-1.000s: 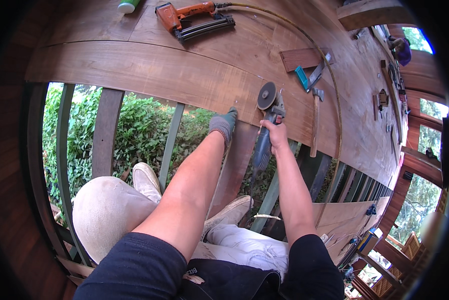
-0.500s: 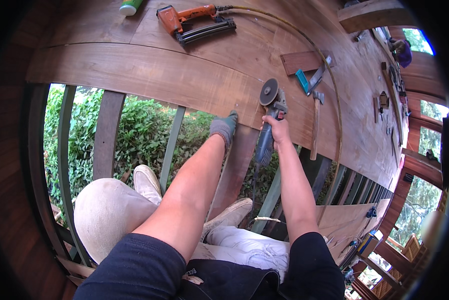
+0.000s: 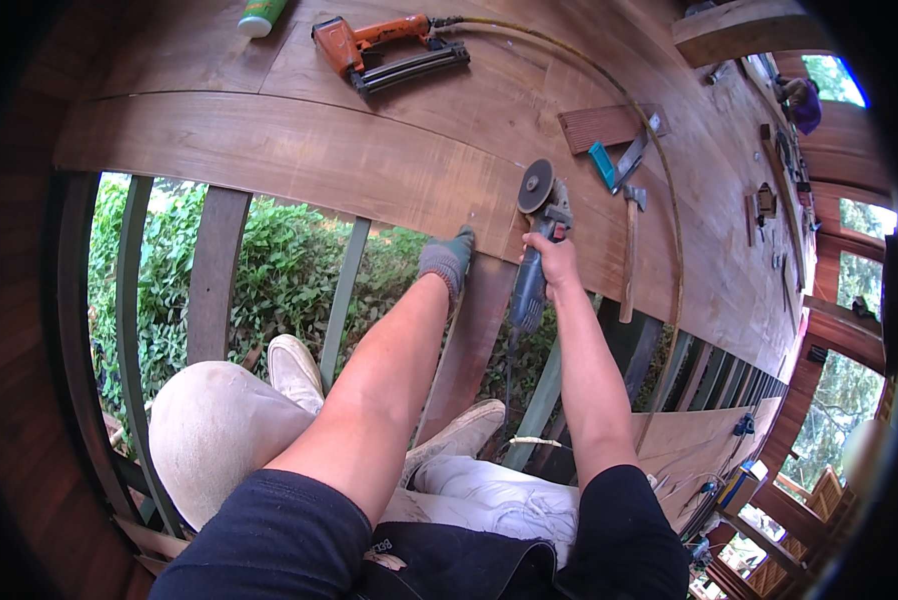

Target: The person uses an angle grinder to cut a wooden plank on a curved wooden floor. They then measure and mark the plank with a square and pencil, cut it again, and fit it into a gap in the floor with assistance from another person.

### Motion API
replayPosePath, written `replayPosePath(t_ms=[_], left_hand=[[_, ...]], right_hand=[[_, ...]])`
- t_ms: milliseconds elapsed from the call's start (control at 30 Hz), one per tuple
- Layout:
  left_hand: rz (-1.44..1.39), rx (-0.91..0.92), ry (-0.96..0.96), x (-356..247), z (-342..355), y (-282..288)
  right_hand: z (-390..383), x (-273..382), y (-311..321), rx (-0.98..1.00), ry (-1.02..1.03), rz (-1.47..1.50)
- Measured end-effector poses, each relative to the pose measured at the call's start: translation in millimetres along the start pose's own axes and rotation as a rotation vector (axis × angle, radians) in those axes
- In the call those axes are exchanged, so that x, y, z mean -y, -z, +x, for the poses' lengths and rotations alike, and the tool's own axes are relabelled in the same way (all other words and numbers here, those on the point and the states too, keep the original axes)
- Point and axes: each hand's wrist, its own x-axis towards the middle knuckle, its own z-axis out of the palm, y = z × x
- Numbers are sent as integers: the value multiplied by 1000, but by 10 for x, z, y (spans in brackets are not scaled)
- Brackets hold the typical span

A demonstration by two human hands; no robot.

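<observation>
The right hand (image 3: 554, 262) has its grip wrapped tight around the body of an angle grinder (image 3: 535, 245), whose disc rests on the wooden deck board (image 3: 299, 150). At nine o'clock from it, the gloved left hand (image 3: 447, 262) presses its fingers together against the board's edge. An orange nail gun (image 3: 384, 48) lies at eleven o'clock, a hammer (image 3: 630, 240) at three o'clock.
</observation>
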Motion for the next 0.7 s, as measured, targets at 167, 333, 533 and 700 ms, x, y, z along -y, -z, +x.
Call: replayPosePath(t_ms=[167,333,533,700], left_hand=[[27,12,-30,10,35,1],[-22,40,-49,20,16,-3],[-124,103,-45,8,16,21],[-131,151,-15,-15,49,36]], right_hand=[[-58,-70,-2,8,4,42],[-195,-158,17,13,-17,51],[-382,-248,12,14,-43,31],[-462,-266,13,7,-50,22]])
